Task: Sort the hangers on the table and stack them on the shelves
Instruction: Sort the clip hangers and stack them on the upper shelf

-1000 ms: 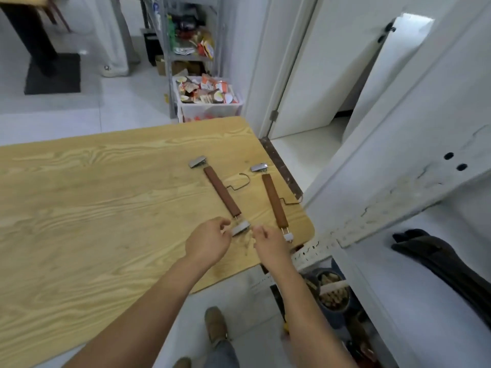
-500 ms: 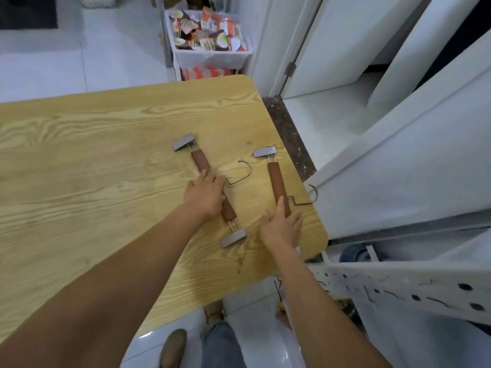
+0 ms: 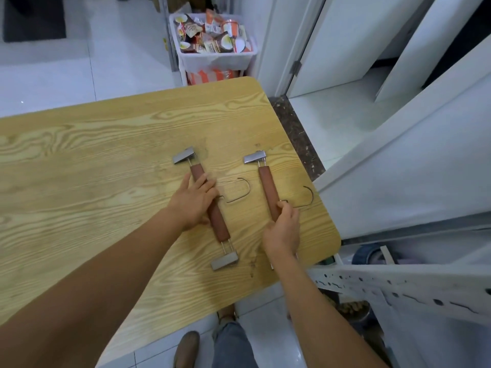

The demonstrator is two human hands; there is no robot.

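Two clip hangers with brown wooden bars, metal end clips and thin wire hooks lie side by side on the wooden table (image 3: 79,181). My left hand (image 3: 192,201) wraps over the middle of the left hanger (image 3: 219,224), which rests flat. My right hand (image 3: 283,229) grips the near half of the right hanger (image 3: 267,181), close to the table's right edge. Its near clip is hidden under my hand.
A white metal shelf frame (image 3: 398,285) with punched holes stands just right of the table's corner. A white bin of snack packets (image 3: 215,41) sits beyond the far edge. White doors (image 3: 345,43) stand at the back right. My shoes show below the near edge.
Both hands moved from the hangers' near clip ends up onto the wooden bars and closed on them. The camera tilted down and closer over the table.
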